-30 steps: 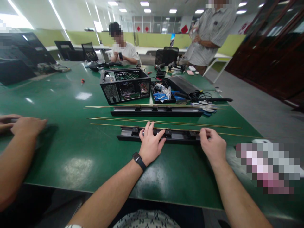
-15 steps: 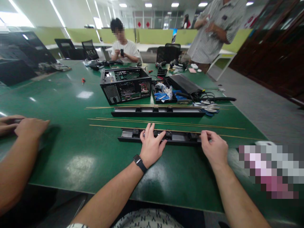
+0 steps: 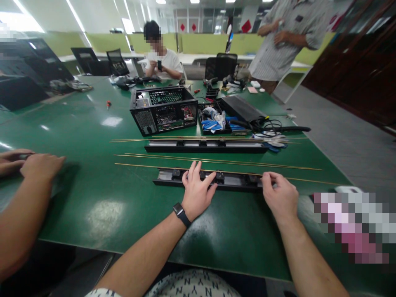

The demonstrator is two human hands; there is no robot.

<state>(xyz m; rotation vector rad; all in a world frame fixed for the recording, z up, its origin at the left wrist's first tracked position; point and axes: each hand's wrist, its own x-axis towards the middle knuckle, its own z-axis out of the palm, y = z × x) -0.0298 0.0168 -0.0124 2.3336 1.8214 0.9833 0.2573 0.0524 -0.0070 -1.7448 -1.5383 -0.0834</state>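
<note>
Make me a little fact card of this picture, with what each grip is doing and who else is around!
Table: green table
Left grip: fingers spread, over the front black rail
Right grip: fingers pinched on a thin gold rod, by the rail's right end
Just behind: two more gold rods, then the back black rail
Farther back: open computer case, blue-and-white gloves
Other people: seated person, standing person, another person's arm at the picture's left edge

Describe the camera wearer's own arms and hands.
The left hand and right hand are gloveless. The left forearm wears a squarish watch with a dark strap; the right forearm wears nothing visible. A pale, dark-marked sleeve edge shows at bottom left.
</note>
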